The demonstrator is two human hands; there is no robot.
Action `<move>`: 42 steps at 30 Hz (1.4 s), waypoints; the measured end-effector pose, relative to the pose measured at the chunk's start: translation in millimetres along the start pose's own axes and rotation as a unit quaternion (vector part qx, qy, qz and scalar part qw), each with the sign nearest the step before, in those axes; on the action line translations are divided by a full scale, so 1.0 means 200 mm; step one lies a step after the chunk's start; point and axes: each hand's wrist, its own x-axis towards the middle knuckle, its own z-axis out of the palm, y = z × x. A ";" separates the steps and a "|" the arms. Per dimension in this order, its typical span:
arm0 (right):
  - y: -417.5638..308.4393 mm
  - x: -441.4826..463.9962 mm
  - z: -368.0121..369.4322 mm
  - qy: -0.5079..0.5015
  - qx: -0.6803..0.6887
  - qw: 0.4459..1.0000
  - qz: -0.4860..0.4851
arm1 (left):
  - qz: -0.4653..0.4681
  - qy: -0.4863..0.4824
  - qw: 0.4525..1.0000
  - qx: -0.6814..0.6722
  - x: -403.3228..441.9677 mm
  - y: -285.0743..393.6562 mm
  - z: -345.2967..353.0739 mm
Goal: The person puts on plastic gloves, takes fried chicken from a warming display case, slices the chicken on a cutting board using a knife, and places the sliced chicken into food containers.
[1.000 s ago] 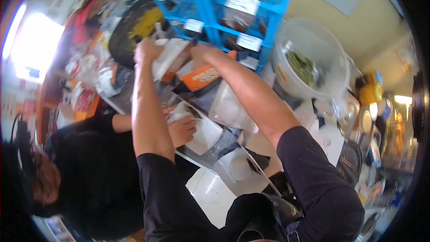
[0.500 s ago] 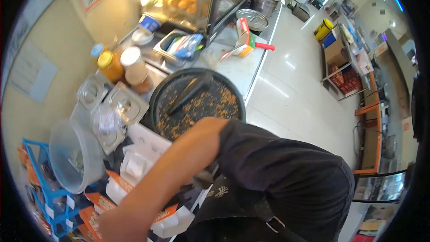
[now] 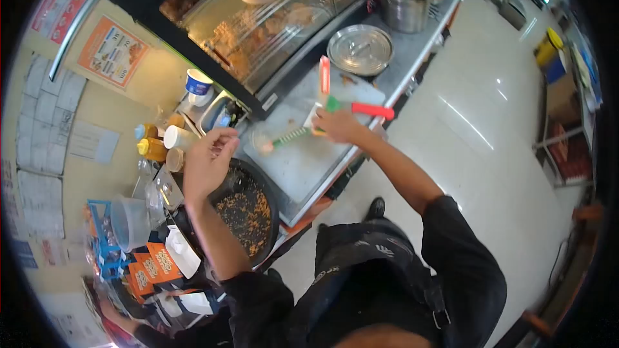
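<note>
My right hand point(image 3: 338, 124) has its fingers closed on a folded paper carton point(image 3: 324, 77) printed red, white and green, above a white cutting board point(image 3: 277, 171). A red-handled knife point(image 3: 374, 110) lies beside that hand, its blade mostly hidden. Raised over the edge of a round black pan point(image 3: 274, 219) is my left hand point(image 3: 207, 166), fingers bent and slightly apart, with nothing visible in it. Brown crumbs are scattered across the pan's floor.
A lit glass cabinet point(image 3: 258, 45) of fried food stands behind the board. Near it are a steel lid point(image 3: 360, 49) and a steel pot point(image 3: 403, 9). Orange boxes point(image 3: 151, 267) and a clear tub point(image 3: 129, 222) sit at left. Another person's hand point(image 3: 119, 316) shows lower left.
The view has swung, showing more of the cabinet and board. An arm that reached across toward the orange boxes is gone from there; both my hands now show, the right on the carton.
</note>
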 end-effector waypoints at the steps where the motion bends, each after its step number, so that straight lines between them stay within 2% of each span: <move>1: -0.01 -0.04 -0.13 -0.004 -0.001 1.000 -0.003 | -0.067 0.007 0.992 -0.103 0.06 -0.16 0.10; 2: -0.07 -0.14 -0.33 -0.008 0.003 1.000 -0.001 | -0.134 0.010 0.970 -0.204 0.08 -0.32 0.23; 4: -0.09 -0.31 -0.65 -0.009 0.033 0.999 0.033 | -0.194 0.025 0.950 -0.243 0.07 -0.44 0.49; 5: -0.05 -0.38 -0.72 0.002 0.046 0.998 0.043 | -0.208 0.029 0.953 -0.217 0.09 -0.58 0.63; 7: 0.09 -0.49 -0.84 0.027 0.050 0.996 0.076 | -0.253 0.051 0.966 0.023 0.20 -0.70 0.83; 10: 0.33 -0.47 -0.90 0.101 0.009 0.991 0.088 | -0.369 0.020 0.889 0.272 0.43 -0.80 1.01; 13: 0.55 -0.37 -0.87 0.135 -0.013 0.985 0.111 | -0.464 0.047 0.840 0.278 0.50 -0.86 1.06; 15: 0.68 -0.31 -0.88 0.155 -0.045 0.981 0.108 | -0.508 0.143 0.808 0.263 0.49 -0.83 1.07; 17: 0.80 -0.26 -0.89 0.151 -0.064 0.981 0.103 | -0.408 0.119 0.857 0.291 0.43 -1.07 1.07; 20: 1.00 -0.23 -0.82 0.151 -0.056 0.981 0.111 | -0.355 0.229 0.890 0.171 0.41 -1.11 1.03; 21: 1.07 -0.22 -0.78 0.139 -0.048 0.983 0.107 | -0.329 0.294 0.896 -0.056 0.43 -1.04 1.06; 22: 1.14 -0.17 -0.74 0.123 -0.035 0.988 0.090 | -0.289 0.358 0.844 -0.275 0.45 -0.88 1.07; 23: 1.22 -0.12 -0.71 0.090 -0.046 0.991 0.089 | -0.228 0.425 0.740 -0.470 0.43 -0.71 1.09; 24: 1.29 -0.09 -0.66 0.053 -0.050 0.994 0.081 | -0.203 0.422 0.720 -0.512 0.42 -0.52 1.11; 25: 1.27 -0.03 -0.69 0.016 -0.015 0.984 0.175 | -0.173 0.422 0.701 -0.548 0.42 -0.40 1.11; 26: 1.23 0.03 -0.79 -0.026 0.013 0.963 0.267 | -0.109 0.397 0.677 -0.610 0.38 -0.48 1.17; 27: 1.20 0.05 -0.84 0.039 0.042 0.969 0.239 | -0.075 0.431 0.619 -0.653 0.44 -0.19 1.17; 29: 1.15 0.08 -0.95 0.158 0.092 0.969 0.164 | -0.047 0.433 0.618 -0.654 0.49 0.08 1.21; 30: 1.13 0.06 -0.98 0.187 0.143 0.964 0.120 | -0.064 0.456 0.610 -0.645 0.51 0.16 1.26; 31: 1.07 0.06 -0.98 0.210 0.202 0.956 0.036 | -0.056 0.456 0.607 -0.648 0.53 0.26 1.30; 33: 0.90 0.07 -0.98 0.216 0.319 0.907 -0.171 | -0.055 0.443 0.606 -0.659 0.58 0.47 1.35; 35: 0.69 0.10 -1.03 0.168 0.365 0.882 -0.248 | -0.072 0.435 0.623 -0.646 0.59 0.58 1.44; 37: 0.62 0.14 -0.91 0.185 0.351 0.885 -0.246 | -0.098 0.428 0.644 -0.627 0.61 0.65 1.49; 38: 0.62 0.16 -0.86 0.196 0.341 0.884 -0.251 | -0.087 0.455 0.603 -0.649 0.62 0.71 1.49; 41: 0.62 0.16 -0.82 0.148 0.320 0.897 -0.267 | 0.046 0.388 0.585 -0.711 0.58 0.72 1.47; 42: 0.61 0.15 -0.82 0.128 0.358 0.875 -0.300 | 0.052 0.413 0.584 -0.697 0.58 0.72 1.46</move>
